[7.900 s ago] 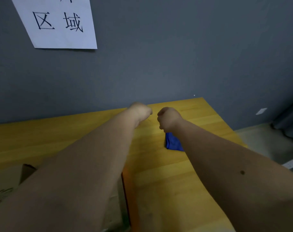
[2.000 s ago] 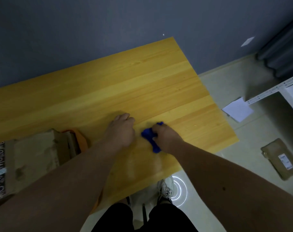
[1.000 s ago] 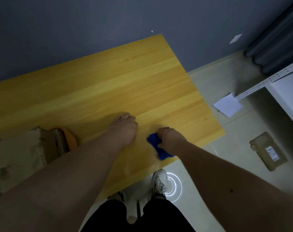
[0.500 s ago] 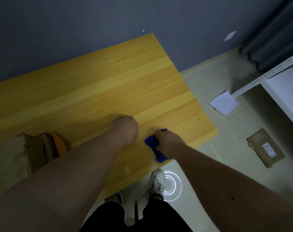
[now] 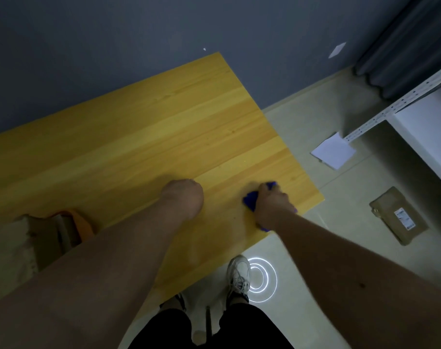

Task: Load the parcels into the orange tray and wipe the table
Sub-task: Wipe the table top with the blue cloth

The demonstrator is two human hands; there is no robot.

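Where the wooden table (image 5: 144,137) ends at its near edge, a white sneaker (image 5: 238,275) stands on the pale floor beside a ring of light. Just past that edge, the right hand (image 5: 272,207) is curled shut over a blue cloth (image 5: 249,201), pressing it onto the tabletop close to the table's near right corner; cloth shows on the hand's left side, past the fingertips and under the wrist. The left hand (image 5: 185,197) rests on the table just left of the cloth, apart from it, fingers folded under into a loose fist with nothing in it. Further left along the table's near side, cardboard parcels (image 5: 38,238) sit in the orange tray (image 5: 82,225), of which only a rim corner shows. Off the table's right side, one brown parcel (image 5: 398,215) with a white label lies on the floor, well apart from both hands, and a white paper sheet (image 5: 334,152) lies further back.
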